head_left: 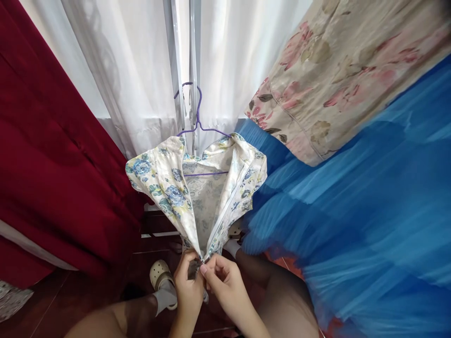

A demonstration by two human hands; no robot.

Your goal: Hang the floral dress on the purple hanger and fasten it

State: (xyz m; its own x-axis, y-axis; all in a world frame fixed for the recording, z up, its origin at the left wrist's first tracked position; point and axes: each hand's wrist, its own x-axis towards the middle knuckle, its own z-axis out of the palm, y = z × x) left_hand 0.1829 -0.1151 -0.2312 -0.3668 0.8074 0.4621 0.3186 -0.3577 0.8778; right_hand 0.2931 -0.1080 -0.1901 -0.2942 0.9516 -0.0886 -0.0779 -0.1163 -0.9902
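Note:
A sleeveless floral dress (pixel 174 195), white with blue roses, hangs from a purple hanger (pixel 198 112) in front of me. Its zipper (pixel 230 199) is undone from the neck down, so the two edges spread in a V and the inside shows. At the bottom of the V, my left hand (pixel 188 272) pinches the fabric beside the zipper. My right hand (pixel 223 277) closes thumb and finger at the same spot, on what looks like the zipper pull (pixel 203 261). Both hands touch or nearly touch there. The lower part of the dress is hidden behind my hands.
White curtains (pixel 141 56) and a metal rail (pixel 192 56) stand behind the dress. Red cloth (pixel 63 141) hangs at left. On the right are a beige floral garment (pixel 317 80) and blue tulle (pixel 373 202). My legs and a beige clog (pixel 160 272) are below, over red floor tiles (pixel 45 300).

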